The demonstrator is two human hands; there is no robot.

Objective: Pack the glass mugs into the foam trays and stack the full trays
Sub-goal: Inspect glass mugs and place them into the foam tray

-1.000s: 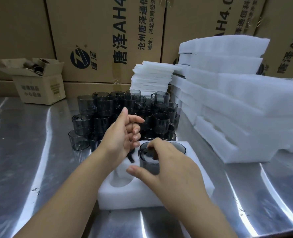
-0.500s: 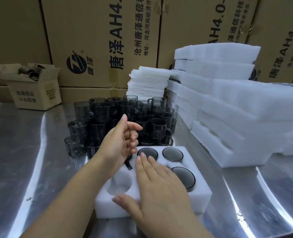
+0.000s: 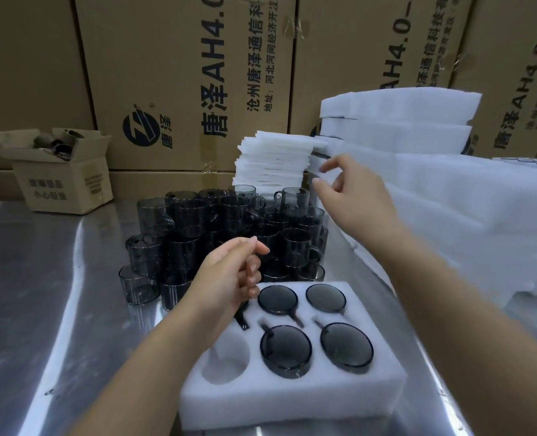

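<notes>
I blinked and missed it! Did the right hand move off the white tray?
Yes. The right hand has left the foam tray and gone up and away toward the stack of foam sheets.

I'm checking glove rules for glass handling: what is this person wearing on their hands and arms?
Nothing shows. The left hand and right hand are bare: no gloves, rings or watch. The left forearm and right forearm are bare to the frame's edge, with no sleeve in view. Nails look short, unpainted.
</notes>
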